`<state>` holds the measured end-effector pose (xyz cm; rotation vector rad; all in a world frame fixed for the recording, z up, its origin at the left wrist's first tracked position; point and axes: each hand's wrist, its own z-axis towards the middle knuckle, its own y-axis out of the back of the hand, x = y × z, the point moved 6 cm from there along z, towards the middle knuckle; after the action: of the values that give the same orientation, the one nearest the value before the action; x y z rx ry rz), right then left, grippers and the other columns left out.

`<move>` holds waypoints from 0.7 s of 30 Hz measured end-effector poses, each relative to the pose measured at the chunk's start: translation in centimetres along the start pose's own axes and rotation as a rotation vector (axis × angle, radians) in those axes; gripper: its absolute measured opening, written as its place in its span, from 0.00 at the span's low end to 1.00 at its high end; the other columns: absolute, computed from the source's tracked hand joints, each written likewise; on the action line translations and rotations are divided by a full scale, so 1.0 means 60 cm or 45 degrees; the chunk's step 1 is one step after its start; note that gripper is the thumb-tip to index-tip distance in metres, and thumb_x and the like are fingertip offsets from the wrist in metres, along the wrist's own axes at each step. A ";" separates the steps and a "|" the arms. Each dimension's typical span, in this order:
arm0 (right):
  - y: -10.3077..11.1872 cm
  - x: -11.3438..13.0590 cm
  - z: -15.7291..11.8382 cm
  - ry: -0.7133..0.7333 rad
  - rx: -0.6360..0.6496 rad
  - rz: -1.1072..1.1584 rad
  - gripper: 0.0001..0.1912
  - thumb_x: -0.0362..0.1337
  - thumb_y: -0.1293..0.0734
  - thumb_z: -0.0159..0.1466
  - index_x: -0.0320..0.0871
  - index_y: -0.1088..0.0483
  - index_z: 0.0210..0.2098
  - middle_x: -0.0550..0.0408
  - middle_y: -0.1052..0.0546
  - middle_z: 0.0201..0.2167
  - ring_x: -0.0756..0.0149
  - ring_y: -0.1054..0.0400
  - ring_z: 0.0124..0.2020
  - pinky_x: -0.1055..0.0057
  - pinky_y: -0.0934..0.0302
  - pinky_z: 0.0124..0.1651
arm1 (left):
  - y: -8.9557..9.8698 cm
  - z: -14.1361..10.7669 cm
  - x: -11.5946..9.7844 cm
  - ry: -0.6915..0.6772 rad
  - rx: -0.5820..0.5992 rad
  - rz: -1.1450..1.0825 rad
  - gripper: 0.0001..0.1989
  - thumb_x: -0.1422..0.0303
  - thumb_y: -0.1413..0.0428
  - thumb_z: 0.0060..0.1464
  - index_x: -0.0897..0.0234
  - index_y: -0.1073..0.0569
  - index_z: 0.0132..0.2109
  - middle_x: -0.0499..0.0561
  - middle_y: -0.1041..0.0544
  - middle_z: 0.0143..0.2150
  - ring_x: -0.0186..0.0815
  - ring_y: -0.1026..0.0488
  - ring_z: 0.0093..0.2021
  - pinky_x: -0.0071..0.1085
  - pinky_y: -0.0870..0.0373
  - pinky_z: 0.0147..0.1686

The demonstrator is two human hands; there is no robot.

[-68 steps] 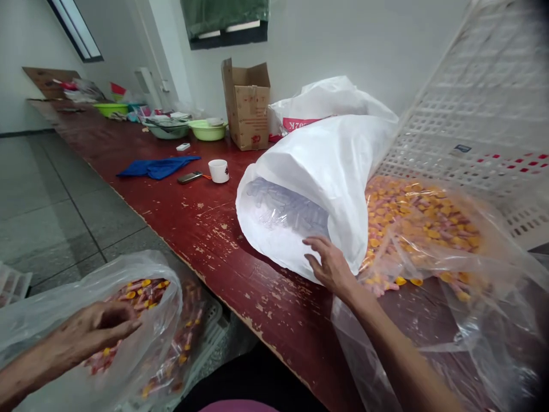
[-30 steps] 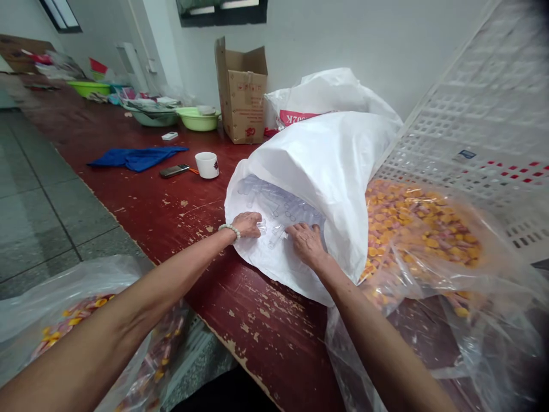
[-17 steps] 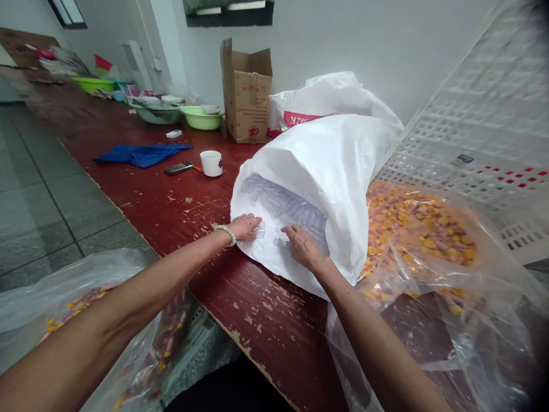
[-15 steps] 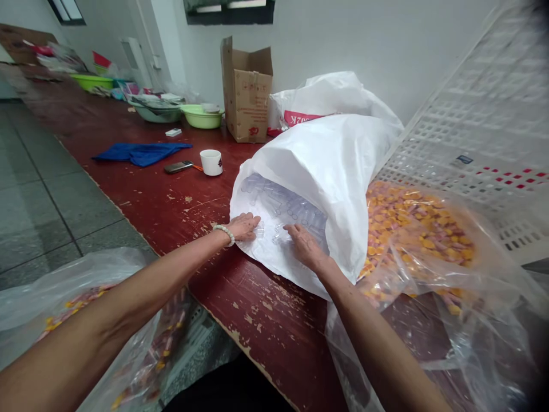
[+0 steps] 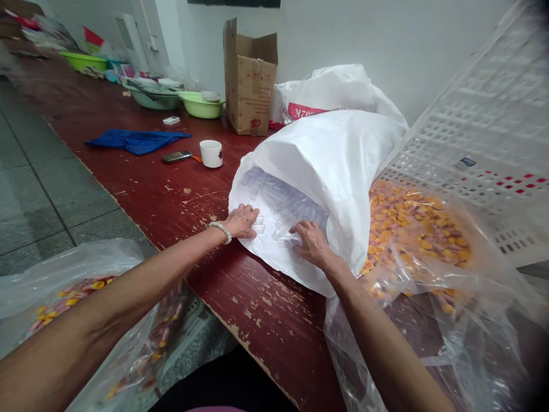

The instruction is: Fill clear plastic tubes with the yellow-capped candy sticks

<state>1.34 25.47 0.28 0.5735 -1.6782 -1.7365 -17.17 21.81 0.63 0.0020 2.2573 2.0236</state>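
Note:
A large white sack (image 5: 338, 149) lies on its side on the red table, its mouth facing me. Inside it are many clear tubes (image 5: 274, 194). My left hand (image 5: 243, 221), with a bead bracelet at the wrist, rests at the left edge of the mouth, its fingers spread beside a few clear tubes (image 5: 258, 224). At the right of the mouth my right hand (image 5: 310, 240) has its fingers curved and apart over the sack's lower lip, close to other loose tubes (image 5: 281, 230).
Right of the sack are a clear bag of orange-capped pieces (image 5: 412, 229) and a white perforated basket (image 5: 476, 126). Behind stand a cardboard box (image 5: 253, 91), a cup (image 5: 211, 154), a phone (image 5: 176, 157), a blue cloth (image 5: 132, 140) and basins (image 5: 201, 106). Another bag (image 5: 68, 292) is lower left.
My right hand has shifted slightly right and its fingers have spread more. More tubes show beside my left hand. The whole view has tilted a little downward.

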 end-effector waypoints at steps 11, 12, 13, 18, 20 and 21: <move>0.012 0.017 -0.013 -0.255 0.012 0.063 0.18 0.26 0.42 0.53 0.36 0.35 0.44 0.46 0.27 0.38 0.62 0.34 0.37 0.70 0.43 0.38 | -0.007 0.007 0.005 0.011 0.021 -0.051 0.21 0.64 0.46 0.46 0.65 0.35 0.49 0.60 0.31 0.47 0.49 0.37 0.50 0.44 0.37 0.47; 0.017 0.012 -0.013 -0.369 -0.041 0.135 0.18 0.28 0.43 0.55 0.36 0.36 0.45 0.46 0.27 0.39 0.61 0.33 0.37 0.69 0.43 0.38 | -0.007 0.007 0.005 0.012 0.019 -0.056 0.22 0.64 0.46 0.46 0.65 0.36 0.49 0.60 0.31 0.47 0.49 0.37 0.49 0.44 0.37 0.47; 0.018 0.007 -0.013 -0.483 -0.086 0.210 0.17 0.30 0.43 0.57 0.36 0.36 0.46 0.45 0.27 0.38 0.60 0.32 0.37 0.68 0.43 0.38 | -0.005 0.006 0.005 0.016 0.012 -0.059 0.22 0.64 0.46 0.46 0.64 0.36 0.50 0.59 0.32 0.48 0.49 0.38 0.50 0.44 0.37 0.48; -0.001 0.020 0.012 -0.745 -0.112 0.314 0.24 0.54 0.42 0.60 0.40 0.34 0.42 0.41 0.25 0.37 0.49 0.30 0.40 0.60 0.41 0.39 | 0.020 -0.013 -0.010 0.086 -0.203 -0.001 0.24 0.69 0.47 0.46 0.67 0.38 0.52 0.61 0.35 0.51 0.49 0.40 0.53 0.42 0.39 0.51; -0.012 0.031 0.026 -0.790 -0.086 0.268 0.27 0.57 0.41 0.58 0.40 0.35 0.43 0.39 0.25 0.38 0.47 0.30 0.42 0.58 0.40 0.41 | 0.025 -0.024 -0.023 0.141 -0.268 -0.004 0.21 0.70 0.49 0.48 0.67 0.37 0.52 0.61 0.35 0.50 0.48 0.37 0.51 0.40 0.37 0.49; -0.016 0.036 0.031 -0.810 -0.069 0.252 0.27 0.56 0.40 0.58 0.40 0.35 0.43 0.38 0.25 0.38 0.47 0.30 0.43 0.57 0.40 0.41 | 0.023 -0.027 -0.030 0.181 -0.258 -0.023 0.21 0.69 0.50 0.49 0.66 0.38 0.52 0.61 0.34 0.50 0.47 0.34 0.50 0.39 0.36 0.47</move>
<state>-1.62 25.25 -0.22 -0.2013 -2.0075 -1.9230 -15.64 20.21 2.30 -0.1841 2.1082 2.3007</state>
